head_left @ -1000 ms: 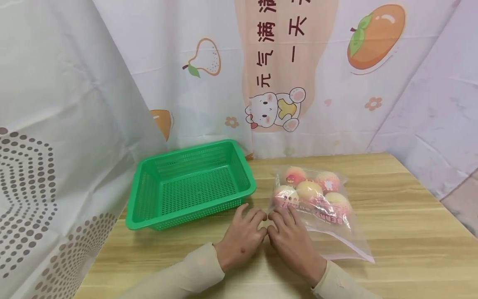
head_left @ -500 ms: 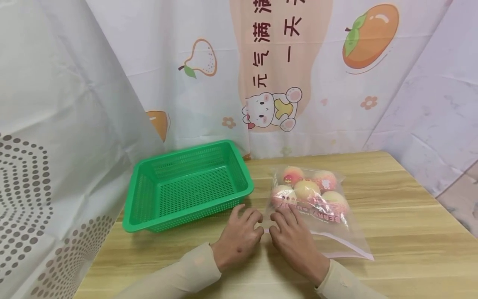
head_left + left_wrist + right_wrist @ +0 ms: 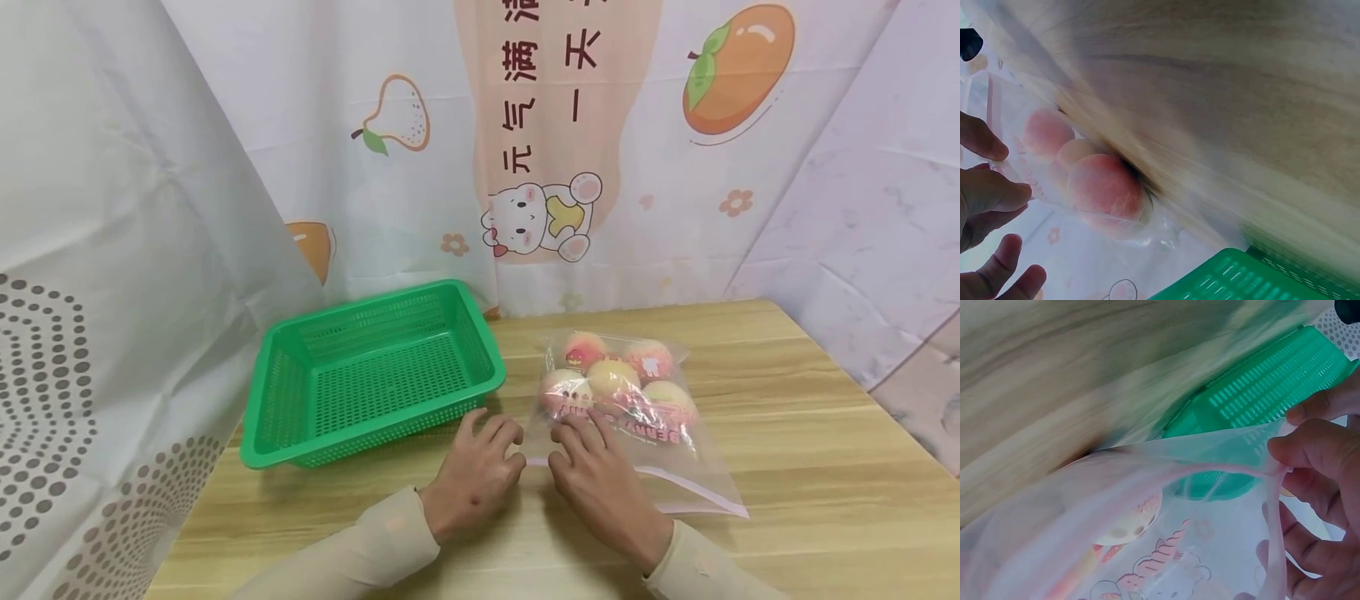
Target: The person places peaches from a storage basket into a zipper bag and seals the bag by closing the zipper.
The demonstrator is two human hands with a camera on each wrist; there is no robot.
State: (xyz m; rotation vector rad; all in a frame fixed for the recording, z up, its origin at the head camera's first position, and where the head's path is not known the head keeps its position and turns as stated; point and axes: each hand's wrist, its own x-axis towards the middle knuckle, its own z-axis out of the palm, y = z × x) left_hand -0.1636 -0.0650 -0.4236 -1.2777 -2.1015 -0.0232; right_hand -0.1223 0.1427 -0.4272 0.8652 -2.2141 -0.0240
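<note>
A clear zip bag (image 3: 675, 467) with pink printing and a pinkish zip strip lies on the table, its mouth toward me. Inside it are several peaches (image 3: 613, 385), yellow and rosy. My left hand (image 3: 474, 479) is at the bag's near left corner; in the left wrist view its thumb and forefinger (image 3: 997, 187) pinch the film there. Just to the right, my right hand (image 3: 606, 492) pinches the zip strip (image 3: 1222, 467) near its end between thumb and forefinger, as the right wrist view shows, with the other fingers spread behind the film.
A green plastic basket (image 3: 367, 433) with perforated walls stands left of the bag, close ahead of my left hand, with nothing in it. The wooden table (image 3: 810, 467) ends at a printed curtain (image 3: 405, 217) behind and on the left.
My hands have drawn a little apart: they met at the fingertips, and now a gap shows between them, with the zip strip visible in it. The right hand has shifted slightly right.
</note>
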